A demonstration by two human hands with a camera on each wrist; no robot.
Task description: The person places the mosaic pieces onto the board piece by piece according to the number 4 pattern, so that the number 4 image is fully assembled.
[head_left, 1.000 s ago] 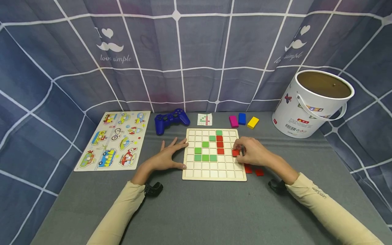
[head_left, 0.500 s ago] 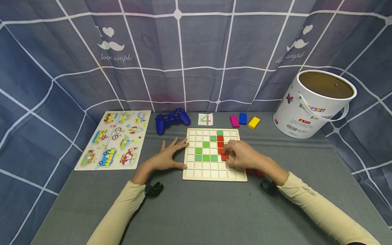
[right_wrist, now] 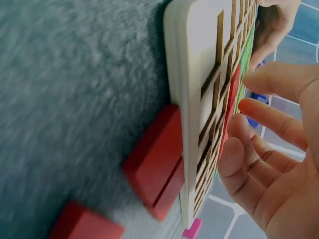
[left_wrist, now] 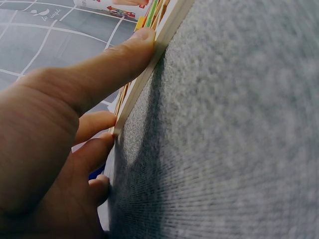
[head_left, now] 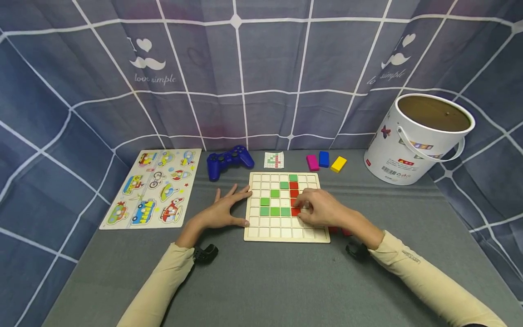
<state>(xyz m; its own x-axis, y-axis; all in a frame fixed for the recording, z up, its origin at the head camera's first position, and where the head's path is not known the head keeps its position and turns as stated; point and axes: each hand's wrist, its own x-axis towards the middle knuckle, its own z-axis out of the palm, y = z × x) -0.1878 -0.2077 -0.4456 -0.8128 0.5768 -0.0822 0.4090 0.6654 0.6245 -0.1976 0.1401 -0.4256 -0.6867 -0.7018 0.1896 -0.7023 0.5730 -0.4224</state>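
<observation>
A wooden grid board (head_left: 287, 233) lies flat, with green tiles (head_left: 275, 211) and a column of red tiles (head_left: 293, 185) in its cells. My left hand (head_left: 222, 211) rests at the board's left edge, fingers and thumb spread, tips touching the rim; the left wrist view shows the thumb (left_wrist: 119, 59) along that edge. Over the board, my right hand (head_left: 323, 206) has its bent fingers and thumb at the lowest red tile (head_left: 295, 212). In the right wrist view the fingertips (right_wrist: 244, 105) meet the red tiles' surface, and the hand partly hides the board's right side.
Loose red tiles (right_wrist: 154, 159) lie at the board's right edge. Behind the board are a small pattern card (head_left: 273, 160), a blue game controller (head_left: 229, 160) and pink, blue and yellow blocks (head_left: 337, 164). A picture puzzle (head_left: 153, 186) lies left; a white bucket (head_left: 402, 150) stands right.
My right hand has carried a red tile leftward from the board's right side, and it now sits in the cell at the bottom of the red column. My left hand has stayed put.
</observation>
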